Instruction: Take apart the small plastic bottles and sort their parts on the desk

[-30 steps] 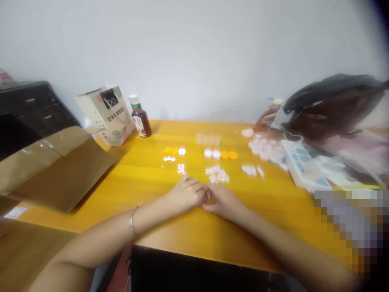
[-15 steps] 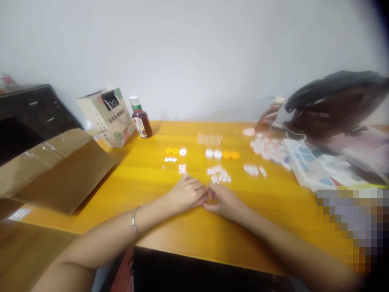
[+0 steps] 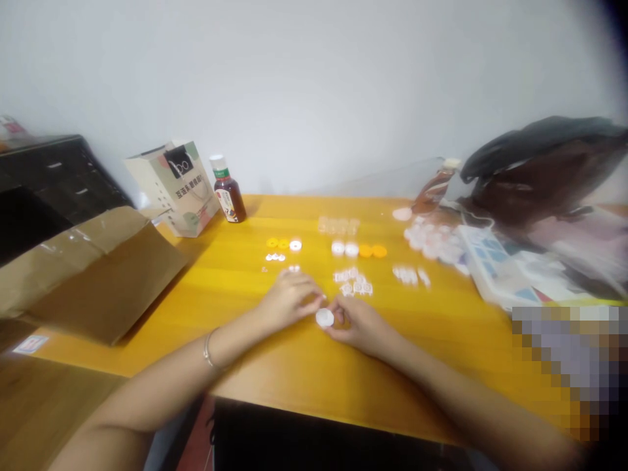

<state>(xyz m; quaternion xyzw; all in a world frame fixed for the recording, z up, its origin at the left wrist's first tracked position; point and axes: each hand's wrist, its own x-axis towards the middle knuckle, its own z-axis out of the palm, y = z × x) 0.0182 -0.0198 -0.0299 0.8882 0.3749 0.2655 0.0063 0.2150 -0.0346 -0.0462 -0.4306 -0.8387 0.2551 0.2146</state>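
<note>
My right hand (image 3: 360,322) pinches a small white round disc (image 3: 324,318) by its edge between thumb and fingers, just above the table. Just left of the disc is my left hand (image 3: 293,297), its thumb and fingertips drawn together; whether something tiny sits between them I cannot make out. Beyond the hands lie several flat white cut-out pieces (image 3: 357,285). Small white parts (image 3: 294,269) show partly behind my left hand. Farther back are white discs (image 3: 345,249), orange discs (image 3: 373,251), yellow rings (image 3: 278,243) and a white ring (image 3: 295,245).
A cardboard box (image 3: 98,275) stands on the left, with a paper bag (image 3: 179,190) and a dark bottle (image 3: 229,193) behind it. On the right are a pile of whitish pieces (image 3: 434,241), a tilted bottle (image 3: 436,186), a white box (image 3: 483,268) and a dark bag (image 3: 534,163).
My left hand has drawn back a little to the left, away from my right hand. The white disc, mostly hidden before, now shows in my right hand, which has hardly moved.
</note>
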